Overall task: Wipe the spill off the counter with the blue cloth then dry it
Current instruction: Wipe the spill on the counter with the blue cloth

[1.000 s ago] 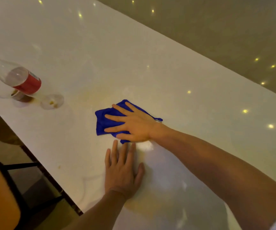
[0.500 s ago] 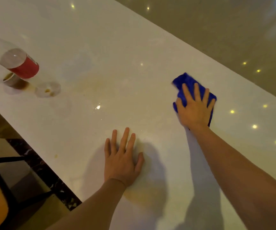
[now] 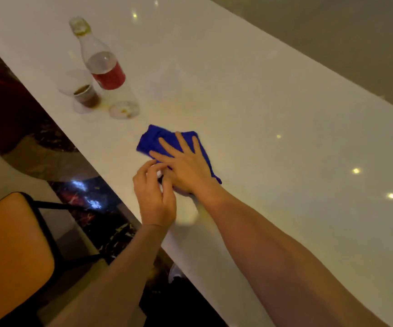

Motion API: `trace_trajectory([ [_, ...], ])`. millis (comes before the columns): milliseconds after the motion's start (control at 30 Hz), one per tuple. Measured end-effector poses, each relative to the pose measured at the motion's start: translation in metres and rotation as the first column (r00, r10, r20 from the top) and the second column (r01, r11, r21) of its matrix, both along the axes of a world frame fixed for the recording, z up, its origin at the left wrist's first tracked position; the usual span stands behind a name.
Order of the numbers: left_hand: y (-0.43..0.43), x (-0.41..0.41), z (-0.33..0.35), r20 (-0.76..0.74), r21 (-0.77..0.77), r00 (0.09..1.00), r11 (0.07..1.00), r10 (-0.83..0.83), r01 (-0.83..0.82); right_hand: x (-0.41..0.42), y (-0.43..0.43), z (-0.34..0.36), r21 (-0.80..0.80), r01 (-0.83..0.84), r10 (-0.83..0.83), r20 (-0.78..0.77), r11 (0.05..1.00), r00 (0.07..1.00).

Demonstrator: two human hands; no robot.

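The glossy white desk [image 3: 249,95] runs diagonally. On it lie a blue cloth [image 3: 154,138] at centre, a clear bottle [image 3: 101,60] with red label at 11 o'clock, and a plastic cup [image 3: 84,94] touching the bottle.

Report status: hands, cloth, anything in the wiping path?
Right hand flat on blue cloth, pressing it to counter. Left hand raised beside it, fingers curled, holding nothing visible. Bottle and cup stand just ahead, yellowish stain near them.

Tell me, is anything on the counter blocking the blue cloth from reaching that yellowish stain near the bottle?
Nothing visible does. The right hand presses the blue cloth flat, and bare counter lies between it and the stain. The bottle stands just beyond.
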State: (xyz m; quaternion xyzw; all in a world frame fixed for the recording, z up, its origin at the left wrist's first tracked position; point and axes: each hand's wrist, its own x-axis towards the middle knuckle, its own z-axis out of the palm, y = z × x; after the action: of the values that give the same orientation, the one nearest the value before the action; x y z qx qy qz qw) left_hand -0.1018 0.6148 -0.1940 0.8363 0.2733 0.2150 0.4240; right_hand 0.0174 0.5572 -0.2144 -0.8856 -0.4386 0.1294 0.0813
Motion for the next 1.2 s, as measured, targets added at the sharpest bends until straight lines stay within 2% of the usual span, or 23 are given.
trace_trajectory([
  [67, 0.031, -0.003, 0.005, -0.134, 0.112, 0.989, 0.993, 0.062, -0.047, -0.031, 0.002, 0.0, 0.046, -0.164, 0.167, -0.047, 0.985, 0.985],
  [100, 0.043, -0.004, 0.005, -0.234, 0.181, 0.97, 0.983, 0.06, -0.017, -0.048, -0.002, 0.002, 0.085, -0.213, 0.22, -0.079, 0.973, 0.972],
  [133, 0.052, -0.006, 0.004, -0.345, 0.227, 0.939, 0.971, 0.012, 0.071, -0.063, -0.007, 0.002, 0.119, -0.249, 0.261, -0.098, 0.961, 0.96],
  [200, 0.057, -0.015, -0.002, -0.536, 0.223, 0.829, 0.92, -0.16, 0.322, -0.088, -0.026, 0.001, 0.116, -0.307, 0.316, -0.07, 0.945, 0.946],
  [267, 0.044, -0.032, -0.008, -0.626, 0.216, 0.733, 0.844, -0.266, 0.49, -0.111, -0.054, 0.0, 0.091, -0.299, 0.302, -0.015, 0.95, 0.953],
  [400, -0.025, -0.07, -0.016, -0.572, 0.283, 0.718, 0.726, -0.397, 0.626, -0.173, -0.137, -0.001, -0.014, -0.061, 0.061, -0.049, 0.998, 0.997],
  [500, -0.096, -0.095, -0.021, -0.56, 0.276, 0.572, 0.515, -0.6, 0.811, -0.233, -0.21, 0.003, -0.093, 0.22, -0.222, -0.017, 0.971, 0.975],
  [600, -0.153, -0.1, -0.024, -0.526, 0.265, 0.41, 0.314, -0.746, 0.912, -0.268, -0.258, 0.01, -0.094, 0.466, -0.468, 0.001, 0.88, 0.884],
  [733, -0.165, -0.034, -0.026, -0.554, 0.292, 0.321, 0.182, -0.768, 0.939, -0.219, -0.269, 0.005, -0.05, 0.508, -0.509, 0.009, 0.86, 0.861],
  [833, -0.136, 0.048, -0.027, -0.573, 0.335, 0.379, 0.214, -0.727, 0.918, -0.131, -0.249, -0.003, -0.063, 0.481, -0.48, 0.04, 0.874, 0.877],
  [967, -0.065, 0.122, -0.028, -0.592, 0.348, 0.489, 0.344, -0.641, 0.872, -0.049, -0.17, -0.01, -0.04, 0.485, -0.481, 0.08, 0.874, 0.873],
  [1100, 0.005, 0.084, -0.031, -0.558, 0.389, 0.564, 0.409, -0.609, 0.826, -0.087, -0.095, -0.007, 0.02, 0.472, -0.472, 0.033, 0.882, 0.881],
  [1200, 0.011, 0.009, -0.027, -0.585, 0.37, 0.566, 0.429, -0.581, 0.824, -0.16, -0.101, -0.005, 0.103, 0.376, -0.373, -0.054, 0.921, 0.926],
])
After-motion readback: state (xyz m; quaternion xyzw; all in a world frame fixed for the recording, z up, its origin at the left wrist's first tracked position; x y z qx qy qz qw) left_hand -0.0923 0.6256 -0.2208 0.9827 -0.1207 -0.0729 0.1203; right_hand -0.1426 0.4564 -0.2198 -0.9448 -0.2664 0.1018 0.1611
